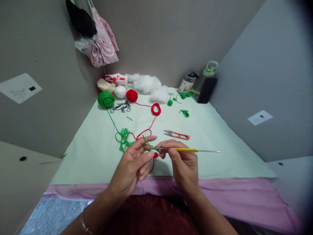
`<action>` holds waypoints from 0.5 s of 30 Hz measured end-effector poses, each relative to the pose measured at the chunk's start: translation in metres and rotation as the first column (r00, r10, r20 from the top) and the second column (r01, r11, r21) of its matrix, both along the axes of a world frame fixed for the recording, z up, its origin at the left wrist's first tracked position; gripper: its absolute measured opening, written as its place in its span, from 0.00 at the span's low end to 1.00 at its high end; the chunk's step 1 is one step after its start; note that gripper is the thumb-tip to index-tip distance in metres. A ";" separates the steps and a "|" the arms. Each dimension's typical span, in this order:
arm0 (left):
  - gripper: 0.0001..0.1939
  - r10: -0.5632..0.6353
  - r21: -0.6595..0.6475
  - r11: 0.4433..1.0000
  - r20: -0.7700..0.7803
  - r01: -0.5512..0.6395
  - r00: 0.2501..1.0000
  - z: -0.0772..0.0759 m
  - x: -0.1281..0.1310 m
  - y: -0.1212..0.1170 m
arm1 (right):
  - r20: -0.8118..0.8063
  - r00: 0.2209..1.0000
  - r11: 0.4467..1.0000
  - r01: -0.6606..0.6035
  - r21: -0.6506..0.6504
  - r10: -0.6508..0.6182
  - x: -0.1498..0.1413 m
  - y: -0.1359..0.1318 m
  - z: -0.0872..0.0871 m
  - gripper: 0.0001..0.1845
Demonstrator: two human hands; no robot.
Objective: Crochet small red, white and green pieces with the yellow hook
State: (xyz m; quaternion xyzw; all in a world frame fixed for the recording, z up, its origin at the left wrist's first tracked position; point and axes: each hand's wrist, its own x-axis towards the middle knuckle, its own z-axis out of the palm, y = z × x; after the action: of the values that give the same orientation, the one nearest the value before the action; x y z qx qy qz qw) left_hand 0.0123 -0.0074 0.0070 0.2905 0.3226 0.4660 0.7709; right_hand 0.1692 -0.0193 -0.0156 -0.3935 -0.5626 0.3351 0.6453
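My left hand (133, 160) pinches a small crochet piece (156, 153) in red, white and green between thumb and fingers. Green yarn runs over its raised index finger. My right hand (184, 160) is closed around the yellow grip of a crochet hook (187, 149), whose metal tip reaches left to the piece's upper edge. Just behind my left hand lies a loose tangle of green yarn (123, 138), and a red strand hangs below the piece. Orange-handled thread snips (177, 134) rest on the table beyond my right hand.
Green (105, 100), white (120, 92) and red yarn balls (132, 95) sit at the back left of the table (220, 147). White stuffing (146, 84) lies along the back wall. A phone (207, 90) leans against a bottle (210, 69) beside a pen cup (187, 82).
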 end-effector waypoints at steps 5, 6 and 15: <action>0.22 0.039 0.055 0.998 -0.049 -0.036 0.998 -0.004 0.000 0.000 | -0.027 1.000 1.000 0.000 0.003 0.000 0.000 -0.003 0.000 0.08; 0.23 0.040 0.055 0.998 -0.057 -0.037 0.998 -0.005 0.000 0.000 | -0.025 1.000 1.000 0.000 0.005 0.000 -0.001 -0.004 0.000 0.08; 0.24 0.050 0.048 0.998 -0.050 -0.048 0.997 -0.007 0.000 0.000 | -0.152 0.986 0.997 -0.075 -0.034 0.069 0.000 -0.005 -0.004 0.08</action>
State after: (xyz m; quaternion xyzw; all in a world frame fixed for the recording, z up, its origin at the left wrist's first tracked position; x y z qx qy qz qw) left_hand 0.0123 -0.0079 0.0003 0.3123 0.3383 0.4847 0.7437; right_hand 0.1695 -0.0240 -0.0201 -0.3590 -0.5194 0.3980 0.6656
